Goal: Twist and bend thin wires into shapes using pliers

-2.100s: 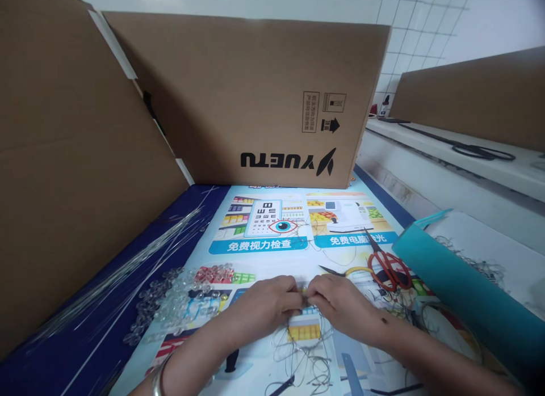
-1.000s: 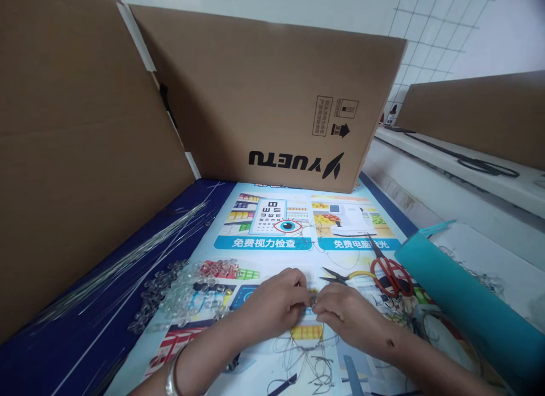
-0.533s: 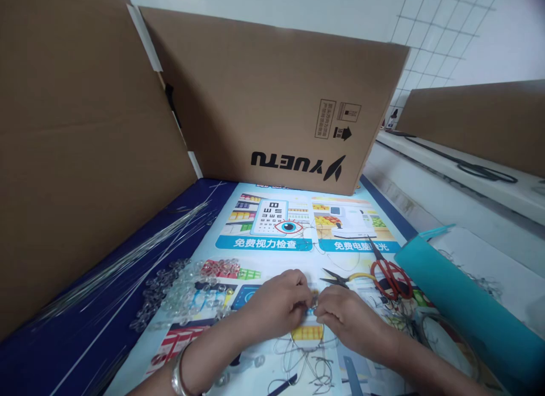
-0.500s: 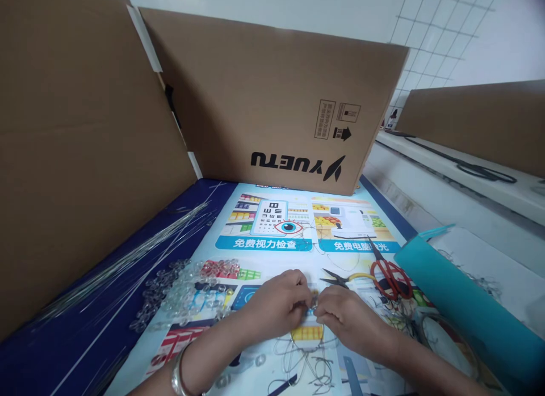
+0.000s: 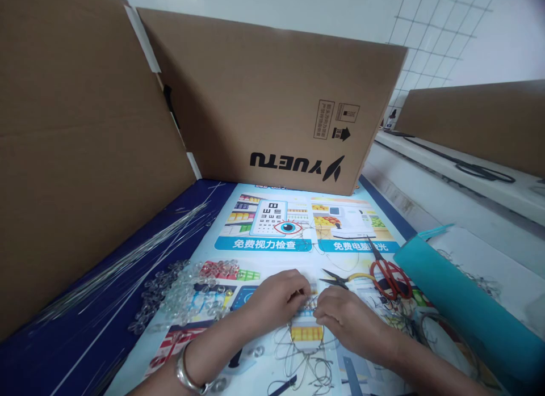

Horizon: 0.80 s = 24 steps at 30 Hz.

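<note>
My left hand (image 5: 283,294), with a silver bangle at the wrist, is closed in a pinch near the front middle of the printed sheet. Facing it, my right hand (image 5: 347,314) is also closed, fingertips pressed together. Between them runs a thin wire loop (image 5: 290,333) that hangs below both hands, with small clear beads near the left fingertips. Both hands seem to hold this loop, though the exact grip is hidden. Below lie tangled wire pieces (image 5: 321,376). Just beyond my right hand are pliers (image 5: 338,279) with yellow handles and red-handled scissors (image 5: 389,277).
A heap of clear glass beads (image 5: 179,291) lies to the left. Long straight wires (image 5: 140,257) lie on the blue cloth. A teal box (image 5: 464,305) with wire bits stands at right, beside a wire coil (image 5: 447,339). Cardboard panels (image 5: 272,101) stand behind and at left.
My left hand has turned slightly and its fingertips have drawn a little away from my right hand, widening the gap. The right hand has hardly moved.
</note>
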Each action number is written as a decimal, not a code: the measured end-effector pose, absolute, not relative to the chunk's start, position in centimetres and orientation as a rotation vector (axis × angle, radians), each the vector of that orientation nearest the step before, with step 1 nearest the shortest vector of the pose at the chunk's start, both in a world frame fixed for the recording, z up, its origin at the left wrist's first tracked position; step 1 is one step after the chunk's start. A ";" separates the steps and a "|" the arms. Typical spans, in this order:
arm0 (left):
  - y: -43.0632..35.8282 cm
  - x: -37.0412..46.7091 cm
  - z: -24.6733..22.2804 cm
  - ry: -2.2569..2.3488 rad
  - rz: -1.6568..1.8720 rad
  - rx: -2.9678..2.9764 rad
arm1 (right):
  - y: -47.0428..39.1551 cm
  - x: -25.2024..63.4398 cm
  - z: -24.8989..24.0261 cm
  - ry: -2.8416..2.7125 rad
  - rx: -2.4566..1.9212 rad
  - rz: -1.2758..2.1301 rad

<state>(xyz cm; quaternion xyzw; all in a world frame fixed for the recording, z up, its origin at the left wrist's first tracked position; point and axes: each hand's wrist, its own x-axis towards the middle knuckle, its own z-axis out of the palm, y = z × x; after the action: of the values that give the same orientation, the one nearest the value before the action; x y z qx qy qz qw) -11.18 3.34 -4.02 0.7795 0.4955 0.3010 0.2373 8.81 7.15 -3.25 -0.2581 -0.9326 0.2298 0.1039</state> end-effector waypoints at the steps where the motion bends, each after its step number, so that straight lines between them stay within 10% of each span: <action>1: 3.4 -11.1 -4.1 1.356 0.839 2.129 | 7.1 8.8 -3.2 -2.756 -0.751 0.669; 24: 3.2 -10.9 -4.0 1.398 0.810 2.136 | 7.7 8.9 -2.5 -2.973 -0.352 0.493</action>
<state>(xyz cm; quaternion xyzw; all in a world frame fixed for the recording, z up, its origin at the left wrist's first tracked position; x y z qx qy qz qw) -10.85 3.17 -4.04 0.7761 0.5082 0.2943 0.2297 8.90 7.72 -2.46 -0.1158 -0.9784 0.1624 0.0538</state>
